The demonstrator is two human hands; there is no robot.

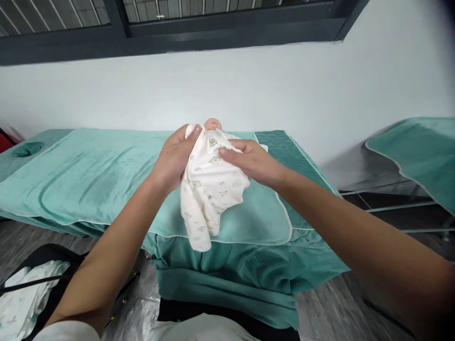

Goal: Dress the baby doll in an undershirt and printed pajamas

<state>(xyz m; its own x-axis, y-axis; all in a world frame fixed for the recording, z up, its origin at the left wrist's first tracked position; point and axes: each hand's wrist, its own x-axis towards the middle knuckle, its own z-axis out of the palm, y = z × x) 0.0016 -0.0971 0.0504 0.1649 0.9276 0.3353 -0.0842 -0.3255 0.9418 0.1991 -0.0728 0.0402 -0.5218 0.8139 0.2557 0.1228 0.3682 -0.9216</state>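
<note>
Between my hands hangs a white baby garment [223, 189] with small printed figures, held up over the bed. My left hand [177, 154] pinches its upper left edge, near a ribbed cuff or collar. On the right, my right hand [254, 160] grips the cloth with the thumb lying on the front. Just behind the garment the head of a baby doll [213, 124] shows; the cloth hides most of its body from me. A sleeve or leg of the garment dangles toward the bed's front edge.
The massage bed [270, 265] carries a light green towel [106, 170] and has a face hole [28, 149] at the left. White printed cloths or diapers [31, 293] lie on a black seat at lower left. Another green-covered surface [423, 151] stands at right.
</note>
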